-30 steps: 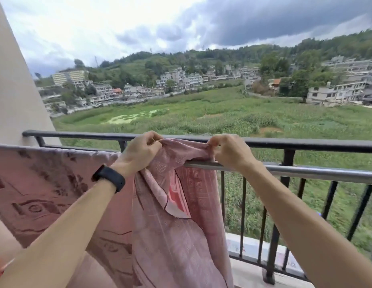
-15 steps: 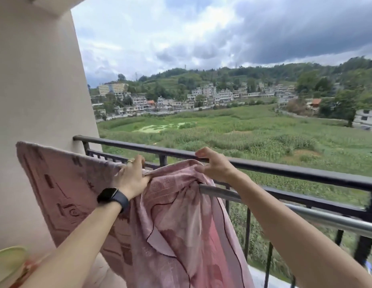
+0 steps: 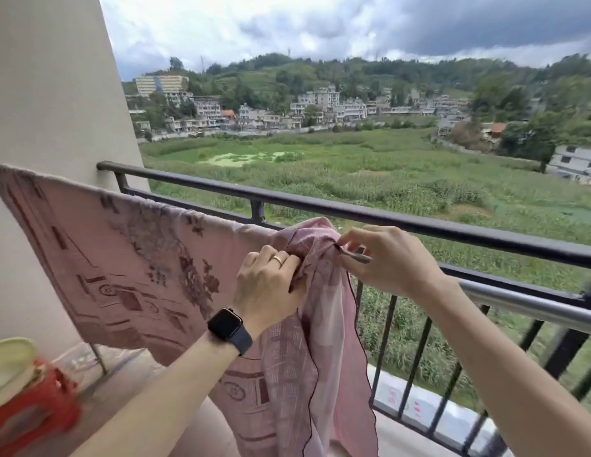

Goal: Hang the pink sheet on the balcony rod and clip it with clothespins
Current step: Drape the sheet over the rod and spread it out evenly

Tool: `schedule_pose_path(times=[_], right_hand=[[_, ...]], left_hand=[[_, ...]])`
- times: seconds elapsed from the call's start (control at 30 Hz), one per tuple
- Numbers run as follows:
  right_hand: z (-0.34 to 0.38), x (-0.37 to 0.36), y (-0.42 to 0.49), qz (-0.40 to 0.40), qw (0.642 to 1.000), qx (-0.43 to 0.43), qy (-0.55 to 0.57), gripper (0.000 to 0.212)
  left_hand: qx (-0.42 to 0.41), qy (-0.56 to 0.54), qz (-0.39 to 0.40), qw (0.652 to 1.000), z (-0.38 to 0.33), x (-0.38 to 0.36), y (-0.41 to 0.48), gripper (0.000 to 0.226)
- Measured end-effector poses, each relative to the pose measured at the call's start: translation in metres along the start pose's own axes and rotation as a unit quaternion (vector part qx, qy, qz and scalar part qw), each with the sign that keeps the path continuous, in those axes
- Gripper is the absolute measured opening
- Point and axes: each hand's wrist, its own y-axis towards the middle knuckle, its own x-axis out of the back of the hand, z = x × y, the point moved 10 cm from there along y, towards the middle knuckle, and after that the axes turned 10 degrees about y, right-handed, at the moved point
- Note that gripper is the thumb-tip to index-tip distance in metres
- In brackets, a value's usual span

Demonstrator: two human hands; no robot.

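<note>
A: Hands status: my left hand (image 3: 271,285) is closed on the bunched edge of the pink sheet (image 3: 139,268); my right hand (image 3: 389,258) pinches the same edge beside it.

B: Change?

A: Versus a second ago, both hands sit closer together on the silver rod (image 3: 525,305); the bunch is narrower. Left of it, the sheet hangs flat over the rod.

B: Meaning?

A: Spreading incomplete, I judge. No clothespin visible.

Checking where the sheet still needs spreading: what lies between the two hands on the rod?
In the head view, a bunched fold of the pink sheet sits between the left hand and right hand, both pinching it.
</note>
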Motion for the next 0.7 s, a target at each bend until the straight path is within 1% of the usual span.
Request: schedule_pose_path(times=[0.1,0.17,0.2,0.27,0.37,0.43,0.5,0.57,0.63,0.67,0.7], right_hand=[[0.021,-0.001,-0.002,-0.050,0.998,0.032,-0.008,0.030],[0.036,-0.002,-0.005,-0.092,0.994,0.057,-0.002,0.028],[0.045,-0.006,-0.005,-0.103,0.992,0.066,-0.001,0.030],[0.062,-0.020,-0.004,-0.104,0.992,0.076,-0.015,0.039],[0.086,-0.036,0.001,-0.118,0.990,0.065,-0.040,0.044],[0.101,-0.041,0.006,-0.124,0.990,0.058,-0.031,0.044],[0.119,-0.050,0.011,-0.111,0.992,0.066,-0.004,0.043],[0.132,-0.057,0.017,-0.093,0.991,0.069,0.069,0.043],[0.136,-0.057,0.024,-0.096,0.983,0.048,0.150,0.039],[0.136,-0.055,0.028,-0.101,0.981,0.032,0.164,0.035],[0.135,-0.052,0.031,-0.105,0.983,0.017,0.153,0.030]], left_hand=[[0.030,-0.050,0.003,0.998,0.026,0.012,-0.010,0.012],[0.069,-0.118,0.066,0.988,0.044,0.013,-0.012,0.015],[0.089,-0.161,0.109,0.977,0.053,0.009,-0.014,0.016],[0.104,-0.224,0.160,0.956,0.065,0.007,-0.017,0.016],[0.113,-0.263,0.172,0.943,0.082,0.021,-0.021,0.017],[0.125,-0.280,0.167,0.937,0.095,0.032,-0.023,0.018],[0.134,-0.306,0.170,0.927,0.107,0.042,-0.023,0.018],[0.137,-0.334,0.185,0.914,0.112,0.047,-0.021,0.017],[0.132,-0.346,0.198,0.908,0.112,0.050,-0.018,0.020],[0.128,-0.346,0.203,0.907,0.111,0.053,-0.016,0.022],[0.124,-0.346,0.207,0.907,0.109,0.056,-0.013,0.024]])
